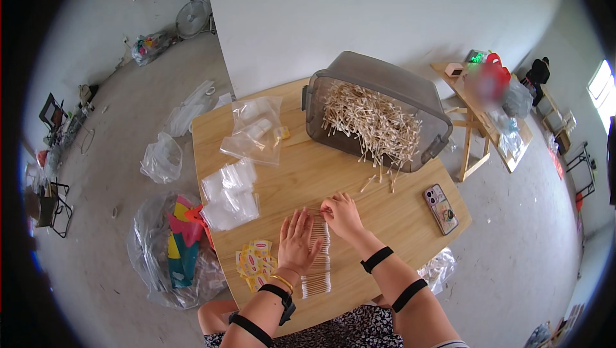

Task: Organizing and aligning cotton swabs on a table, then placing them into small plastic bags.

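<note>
The bin (378, 67) is smooth, slightly glossy plastic, the swabs (372, 120) inside it look like bare wood with fuzzy tips, the counter (398, 216) under it's satiny wood, and bags (232, 197) left of it are super shiny plastic.

A column of white-tipped cotton swabs (316, 271) is lying on the wooden tabletop (295, 181), its slim tan sticks resting crosswise side by side, white tips lining up along both edges.
</note>
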Demonstrator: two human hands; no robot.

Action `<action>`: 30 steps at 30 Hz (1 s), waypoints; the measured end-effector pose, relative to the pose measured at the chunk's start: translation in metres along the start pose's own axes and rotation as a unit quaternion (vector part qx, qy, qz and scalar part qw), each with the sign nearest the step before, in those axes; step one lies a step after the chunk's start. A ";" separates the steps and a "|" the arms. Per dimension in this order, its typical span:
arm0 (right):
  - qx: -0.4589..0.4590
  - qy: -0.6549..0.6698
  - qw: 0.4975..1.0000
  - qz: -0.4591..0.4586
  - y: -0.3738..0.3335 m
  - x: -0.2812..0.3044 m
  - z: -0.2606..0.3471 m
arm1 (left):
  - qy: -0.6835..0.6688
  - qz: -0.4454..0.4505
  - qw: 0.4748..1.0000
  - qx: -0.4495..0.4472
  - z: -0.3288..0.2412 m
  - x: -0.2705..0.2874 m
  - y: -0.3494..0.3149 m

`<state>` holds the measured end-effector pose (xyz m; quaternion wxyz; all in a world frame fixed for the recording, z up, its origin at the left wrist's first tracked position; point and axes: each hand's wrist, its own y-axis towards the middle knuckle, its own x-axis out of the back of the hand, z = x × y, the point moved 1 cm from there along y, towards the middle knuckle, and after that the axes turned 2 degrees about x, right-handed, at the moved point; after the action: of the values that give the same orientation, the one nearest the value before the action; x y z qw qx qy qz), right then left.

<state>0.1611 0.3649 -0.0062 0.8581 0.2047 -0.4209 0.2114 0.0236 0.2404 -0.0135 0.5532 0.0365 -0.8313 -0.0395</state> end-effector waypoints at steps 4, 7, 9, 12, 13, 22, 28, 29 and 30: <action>-0.003 -0.003 1.000 -0.003 0.000 0.001 -0.001 | 0.038 0.010 0.999 0.011 -0.002 0.000 0.002; -0.004 -0.003 1.000 -0.006 -0.001 0.001 0.000 | 0.047 0.013 0.999 0.008 -0.002 -0.001 0.002; -0.003 -0.005 1.000 -0.009 -0.001 0.000 0.001 | 0.044 0.011 0.999 0.007 -0.001 -0.002 0.002; -0.006 -0.013 1.000 -0.023 -0.003 0.001 0.001 | 0.037 0.016 0.999 0.009 -0.002 -0.002 0.001; -0.008 -0.005 0.999 -0.032 -0.003 0.002 0.002 | 0.035 0.022 0.999 0.015 -0.002 -0.002 0.002; -0.006 0.017 1.000 -0.015 -0.001 0.006 -0.004 | 0.005 0.010 1.000 0.000 -0.002 0.000 0.003; -0.165 -0.137 0.955 -0.203 0.015 0.057 -0.074 | 0.005 0.035 0.999 0.008 -0.006 0.003 0.003; -0.214 -0.140 0.943 -0.211 0.019 0.062 -0.080 | 0.003 0.033 0.999 0.008 -0.006 0.003 0.003; -0.214 -0.139 0.944 -0.211 0.024 0.064 -0.083 | 0.003 0.034 0.999 0.008 -0.005 0.003 0.002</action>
<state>0.2371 0.4410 0.0030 0.8394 0.1273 -0.5188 -0.1001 0.0274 0.2422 -0.0087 0.5567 0.0132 -0.8305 -0.0139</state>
